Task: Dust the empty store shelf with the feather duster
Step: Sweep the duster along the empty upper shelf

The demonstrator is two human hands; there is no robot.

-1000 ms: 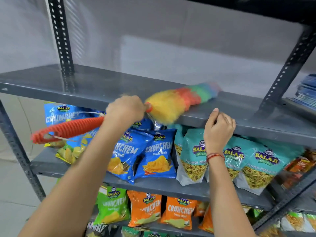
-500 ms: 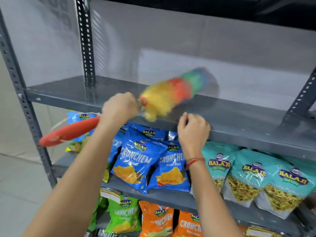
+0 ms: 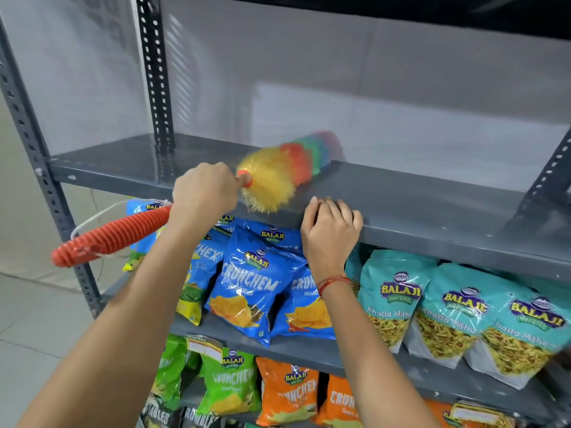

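Note:
The empty grey metal shelf [image 3: 432,199] spans the view at chest height. A feather duster [image 3: 287,168] with a yellow, orange, green and blue head lies on its front middle, blurred by motion. My left hand [image 3: 204,189] is shut on the duster's shaft just behind the head, and the ribbed orange handle [image 3: 114,236] sticks out down-left past my wrist. My right hand [image 3: 330,233] rests on the shelf's front edge just right of the duster head, fingers curled over the lip, holding nothing else.
Perforated grey uprights [image 3: 154,72] stand at the left and at the right [image 3: 550,177]. Below are blue [image 3: 250,285] and teal [image 3: 389,301] snack bags, then green [image 3: 228,381] and orange [image 3: 287,393] ones. A white wall backs the shelf. Tiled floor [image 3: 27,335] shows at left.
The duster head has swept left along the shelf, tilting up briefly. My right hand slid left along the front edge. The view shifted left too, showing more of the left uprights.

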